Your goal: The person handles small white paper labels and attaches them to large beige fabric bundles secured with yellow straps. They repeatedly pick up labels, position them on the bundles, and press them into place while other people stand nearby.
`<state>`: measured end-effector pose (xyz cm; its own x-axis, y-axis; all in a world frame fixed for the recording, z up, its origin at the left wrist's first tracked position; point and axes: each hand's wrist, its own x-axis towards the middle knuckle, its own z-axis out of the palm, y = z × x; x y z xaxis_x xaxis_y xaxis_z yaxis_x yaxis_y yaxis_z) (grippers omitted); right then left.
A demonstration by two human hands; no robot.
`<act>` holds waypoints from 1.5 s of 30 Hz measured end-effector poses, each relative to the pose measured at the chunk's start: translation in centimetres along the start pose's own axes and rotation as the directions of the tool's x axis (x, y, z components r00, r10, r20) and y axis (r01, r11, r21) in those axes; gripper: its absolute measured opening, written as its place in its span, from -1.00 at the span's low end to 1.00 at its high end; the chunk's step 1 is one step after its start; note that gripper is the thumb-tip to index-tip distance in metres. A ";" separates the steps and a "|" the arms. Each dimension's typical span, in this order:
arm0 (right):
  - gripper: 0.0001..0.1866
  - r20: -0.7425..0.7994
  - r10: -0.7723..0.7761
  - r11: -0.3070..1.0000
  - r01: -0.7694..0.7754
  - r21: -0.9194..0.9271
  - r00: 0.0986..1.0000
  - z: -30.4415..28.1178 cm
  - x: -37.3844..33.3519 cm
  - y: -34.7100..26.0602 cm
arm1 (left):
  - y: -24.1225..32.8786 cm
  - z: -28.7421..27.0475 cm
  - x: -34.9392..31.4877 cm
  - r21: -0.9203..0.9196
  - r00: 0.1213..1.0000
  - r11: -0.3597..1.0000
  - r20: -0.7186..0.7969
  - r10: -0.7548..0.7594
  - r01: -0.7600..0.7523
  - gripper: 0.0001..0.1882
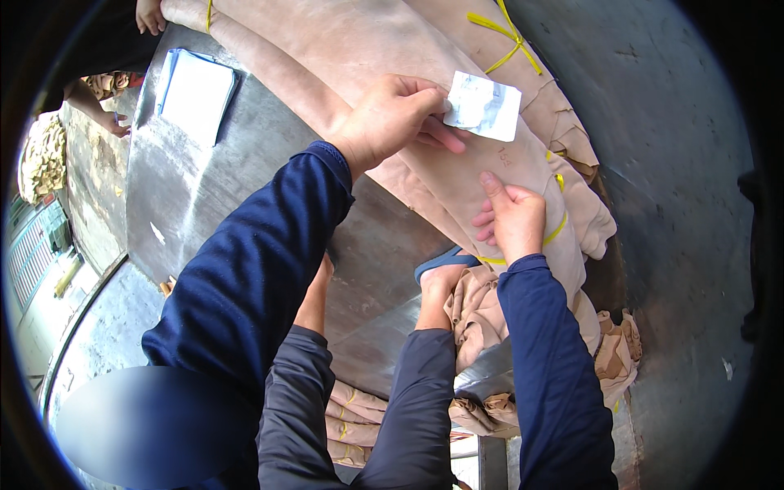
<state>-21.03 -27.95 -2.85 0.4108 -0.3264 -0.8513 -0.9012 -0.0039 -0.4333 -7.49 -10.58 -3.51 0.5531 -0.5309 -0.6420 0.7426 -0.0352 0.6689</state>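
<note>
While the left hand [396, 114] pinches a white label [487, 104] at its left edge between thumb and fingers, the label sits above a long tan leather-like roll [457, 175]. Right hand [516, 216]: half-curled, thumb raised apart from the bent fingers, over the same roll, just beside a yellow tie [557, 232]; contact with the roll cannot be told. Also listed: stacked white sheets [198, 98], upper left, on a grey surface [269, 147]; one blue sandal [437, 263], worn, near the roll's lower edge; another person's hand [150, 16], top left.
</note>
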 end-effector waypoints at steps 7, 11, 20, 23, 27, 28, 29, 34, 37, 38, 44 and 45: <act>-0.45 -0.012 -0.002 0.999 0.002 -0.035 1.000 0.0 -0.2 -0.2 | 0.2 0.2 -0.2 0.013 1.000 1.000 -0.008 -0.008 0.008 -0.71; -0.46 -0.003 -0.006 1.000 0.006 -0.020 1.000 0.0 0.2 0.7 | -0.4 -0.2 0.0 0.028 1.000 0.999 0.005 0.016 -0.016 -0.71; -0.62 0.239 -0.062 0.998 0.062 0.008 0.969 -3.9 2.0 -3.7 | -1.0 0.5 -0.4 0.100 0.987 0.995 -0.163 -0.004 0.021 -0.77; -0.56 -0.140 -0.411 0.906 0.387 -0.169 0.901 -5.6 7.6 -6.5 | -1.5 0.3 0.0 0.048 0.990 0.999 -0.142 -0.003 0.010 -0.79; -0.27 0.169 -0.346 0.764 0.381 -0.520 0.923 -1.0 13.8 -5.8 | -3.0 -0.1 -0.2 0.000 0.989 0.995 -0.113 0.100 -0.100 -0.80; -0.27 0.125 -0.313 0.790 0.331 -0.516 0.942 -0.6 14.0 -5.5 | -3.6 -0.2 -0.9 -0.045 0.979 0.994 -0.179 0.094 -0.104 -0.80; -0.27 0.125 -0.292 0.815 0.316 -0.486 0.948 -0.2 13.4 -5.3 | -4.2 -0.2 -1.7 -0.121 0.966 0.981 -0.227 0.124 -0.154 -0.79; -0.38 0.029 -0.407 0.724 0.341 -0.600 0.913 1.5 5.0 -5.7 | -6.9 -5.1 -7.4 -0.330 0.460 0.818 -0.883 -0.092 -0.471 -0.72; -0.44 0.095 -0.440 0.650 0.390 -0.652 0.893 2.7 2.5 -4.5 | -9.4 -9.2 -6.0 -0.538 0.331 0.715 -0.842 -0.427 -0.446 -0.65; -0.42 0.105 -0.465 0.677 0.429 -0.598 0.879 2.6 3.0 -4.2 | -10.6 -9.6 -4.3 -0.496 0.400 0.741 -0.856 -0.328 -0.453 -0.65; -0.16 0.441 -0.345 0.790 0.510 -0.340 0.828 3.3 4.2 -2.9 | -15.3 -10.1 -2.1 -0.515 0.413 0.691 -0.849 -0.330 -0.507 -0.70; -0.17 0.433 -0.324 0.764 0.502 -0.405 0.841 3.6 3.6 -3.2 | -15.7 -10.0 -2.4 -0.556 0.440 0.642 -0.826 -0.353 -0.528 -0.69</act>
<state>-16.19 -25.74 -5.64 0.6970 0.1359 -0.7040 -0.5378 -0.5503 -0.6387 -16.75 -0.26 -16.20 0.2934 0.4777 -0.8281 0.3947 0.7285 0.5600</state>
